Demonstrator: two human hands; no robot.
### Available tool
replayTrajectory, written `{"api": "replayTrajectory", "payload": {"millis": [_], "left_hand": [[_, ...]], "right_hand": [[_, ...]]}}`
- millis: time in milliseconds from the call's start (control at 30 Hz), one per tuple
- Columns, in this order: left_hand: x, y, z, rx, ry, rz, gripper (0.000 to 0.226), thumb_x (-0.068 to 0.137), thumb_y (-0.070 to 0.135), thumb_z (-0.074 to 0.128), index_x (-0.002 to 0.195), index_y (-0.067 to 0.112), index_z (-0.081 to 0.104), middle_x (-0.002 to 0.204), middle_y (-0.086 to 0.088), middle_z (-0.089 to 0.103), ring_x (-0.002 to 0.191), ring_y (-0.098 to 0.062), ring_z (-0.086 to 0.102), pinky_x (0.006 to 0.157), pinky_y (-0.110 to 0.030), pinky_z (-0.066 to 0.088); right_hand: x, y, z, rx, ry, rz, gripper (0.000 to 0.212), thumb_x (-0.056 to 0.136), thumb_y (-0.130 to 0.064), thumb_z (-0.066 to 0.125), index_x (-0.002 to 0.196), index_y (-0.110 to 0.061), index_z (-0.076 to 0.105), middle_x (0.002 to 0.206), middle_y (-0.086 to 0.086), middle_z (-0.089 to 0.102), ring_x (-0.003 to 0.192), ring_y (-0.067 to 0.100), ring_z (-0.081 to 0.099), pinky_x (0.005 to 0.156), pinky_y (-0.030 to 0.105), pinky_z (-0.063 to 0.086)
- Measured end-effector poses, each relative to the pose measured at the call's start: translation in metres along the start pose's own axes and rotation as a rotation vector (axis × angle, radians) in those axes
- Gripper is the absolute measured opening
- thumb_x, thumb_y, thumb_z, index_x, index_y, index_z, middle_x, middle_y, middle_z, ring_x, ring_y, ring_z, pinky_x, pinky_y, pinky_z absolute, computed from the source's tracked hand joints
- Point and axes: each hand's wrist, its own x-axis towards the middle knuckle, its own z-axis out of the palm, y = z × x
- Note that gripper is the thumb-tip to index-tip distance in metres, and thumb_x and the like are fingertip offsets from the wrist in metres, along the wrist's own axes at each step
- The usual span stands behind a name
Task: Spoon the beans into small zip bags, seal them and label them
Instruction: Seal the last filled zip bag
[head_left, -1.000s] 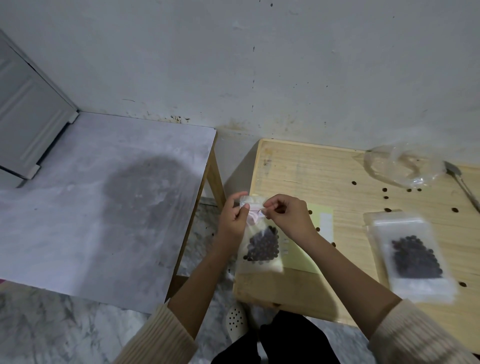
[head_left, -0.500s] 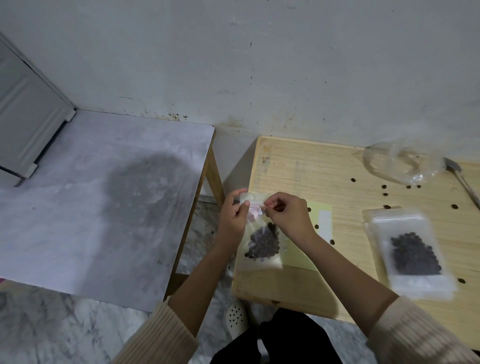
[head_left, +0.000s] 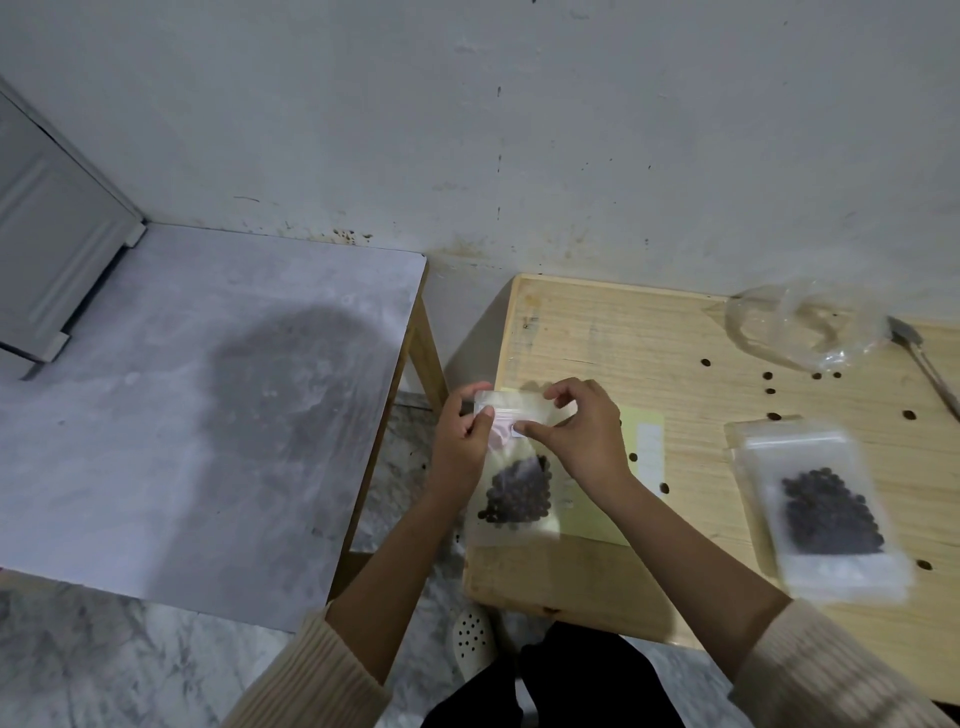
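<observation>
Pale, matt wooden worktop (head_left: 623, 332) with visible grain. Clear, slightly glossy plastic zip bags (head_left: 511, 467) (head_left: 821, 499). Crumpled shiny plastic bag (head_left: 800, 327). Ribbed knit cloth sleeves (head_left: 810, 670). Metal spoon (head_left: 924, 364).

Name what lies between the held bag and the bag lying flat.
Head view: beside the held bag, a yellow-green sheet bearing a white strip, two loose beans, then bare wood.

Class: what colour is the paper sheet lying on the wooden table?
The paper sheet is pale yellow-green, shown best in the head view.
</observation>
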Motion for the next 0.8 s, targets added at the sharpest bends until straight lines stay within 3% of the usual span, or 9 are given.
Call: {"api": "replayTrajectory", "payload": {"millis": [100, 167, 233, 333, 500, 667, 800], "left_hand": [[0.002, 0.004, -0.001, -0.018, 0.018, 0.019, 0.023, 0.095, 0.001, 0.047, 0.112, 0.015, 0.052, 0.097, 0.005, 0.063, 0.078, 0.000, 0.065, 0.064, -0.013, 0.050], [0.006, 0.009, 0.001, -0.039, 0.019, 0.044, 0.022, 0.095, 0.002, 0.047, 0.113, 0.014, 0.052, 0.100, 0.003, 0.062, 0.082, -0.003, 0.065, 0.066, -0.015, 0.052], [0.010, 0.017, 0.005, -0.070, -0.012, 0.057, 0.022, 0.096, 0.005, 0.048, 0.116, 0.013, 0.051, 0.096, 0.007, 0.063, 0.079, -0.002, 0.066, 0.067, -0.021, 0.055], [0.018, 0.029, 0.011, -0.116, -0.070, 0.027, 0.032, 0.090, 0.008, 0.059, 0.119, 0.015, 0.049, 0.089, 0.005, 0.068, 0.075, -0.011, 0.069, 0.069, -0.030, 0.057], [0.037, 0.033, 0.026, -0.014, -0.065, 0.043, 0.046, 0.077, 0.013, 0.075, 0.115, 0.024, 0.050, 0.113, 0.000, 0.060, 0.097, -0.010, 0.064, 0.084, -0.033, 0.055], [0.064, 0.044, 0.048, -0.007, -0.057, 0.041, 0.042, 0.080, 0.004, 0.071, 0.109, 0.024, 0.049, 0.110, -0.011, 0.063, 0.089, -0.019, 0.067, 0.078, -0.030, 0.056], [0.095, 0.058, 0.069, 0.030, -0.040, 0.069, 0.038, 0.081, 0.003, 0.069, 0.108, 0.018, 0.048, 0.101, 0.000, 0.060, 0.083, -0.010, 0.064, 0.075, -0.025, 0.055]], "right_hand": [[0.000, -0.002, -0.009, 0.062, 0.011, 0.097, 0.063, 0.054, -0.034, 0.089, 0.105, -0.020, 0.054, 0.102, -0.003, 0.051, 0.086, 0.012, 0.054, 0.066, 0.013, 0.042], [0.002, -0.004, -0.015, 0.209, -0.032, 0.187, 0.062, 0.057, -0.031, 0.088, 0.106, -0.019, 0.052, 0.099, 0.000, 0.060, 0.085, 0.015, 0.060, 0.069, 0.020, 0.049], [0.004, -0.008, -0.022, 0.352, -0.080, 0.237, 0.053, 0.062, -0.025, 0.086, 0.103, -0.015, 0.055, 0.086, 0.005, 0.066, 0.072, 0.014, 0.065, 0.065, 0.024, 0.053], [0.011, -0.013, -0.031, 0.384, -0.056, 0.210, 0.039, 0.067, -0.017, 0.083, 0.096, -0.012, 0.057, 0.066, 0.003, 0.063, 0.052, 0.008, 0.061, 0.052, 0.012, 0.047], [0.027, -0.015, -0.045, 0.416, -0.039, 0.161, 0.029, 0.073, -0.006, 0.076, 0.095, -0.013, 0.059, 0.076, 0.011, 0.068, 0.053, 0.007, 0.064, 0.056, 0.014, 0.048], [0.049, -0.008, -0.060, 0.385, -0.010, 0.154, 0.022, 0.084, -0.005, 0.064, 0.100, -0.019, 0.058, 0.071, 0.008, 0.067, 0.053, 0.009, 0.064, 0.050, 0.013, 0.044], [0.072, 0.005, -0.078, 0.451, -0.035, 0.124, 0.036, 0.090, -0.006, 0.055, 0.121, -0.023, 0.046, 0.076, 0.005, 0.062, 0.065, 0.014, 0.064, 0.066, 0.016, 0.050]]}}
